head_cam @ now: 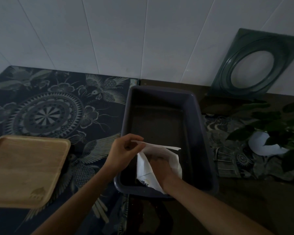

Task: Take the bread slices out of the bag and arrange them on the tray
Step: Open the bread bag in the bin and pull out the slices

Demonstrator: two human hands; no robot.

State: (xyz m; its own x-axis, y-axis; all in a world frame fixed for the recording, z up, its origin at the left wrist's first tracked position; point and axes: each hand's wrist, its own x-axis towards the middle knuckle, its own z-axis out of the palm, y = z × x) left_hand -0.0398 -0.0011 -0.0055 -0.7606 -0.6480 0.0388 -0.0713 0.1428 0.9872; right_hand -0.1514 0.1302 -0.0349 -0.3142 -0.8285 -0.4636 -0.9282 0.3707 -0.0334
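At nine o'clock from the centre of our view lies the wooden tray (24, 170), flat on the patterned cloth (58, 106) and bare; no bread has reached it yet. Moving right, our left hand (124, 151) pinches the top edge of the white bag (159, 150) between thumb and fingertips, a narrow grip that holds the mouth open. The bag stands in the near end of the dark bin (200, 126), at about six o'clock within it, leaning a little toward us. Our right hand (159, 168) is plunged into the bag from five o'clock, wrist at the opening and fingers hidden behind the thin white wall, so we cannot tell whether they have closed on a slice or are spread and feeling for one. The bread slices themselves do not show; we judge they are inside the bag.

Farther right, at three o'clock, sits a leafy plant (275, 133) in a white pot, and at one o'clock a green frame (255, 65) leans against the tiled wall.

We take this as the first step, reaching in for a slice. The next move calls for a light hold on the soft bread, a draw upward while the left hand keeps the mouth wide, then a carry across toward nine o'clock, clearing the bin's rim, to the tray.
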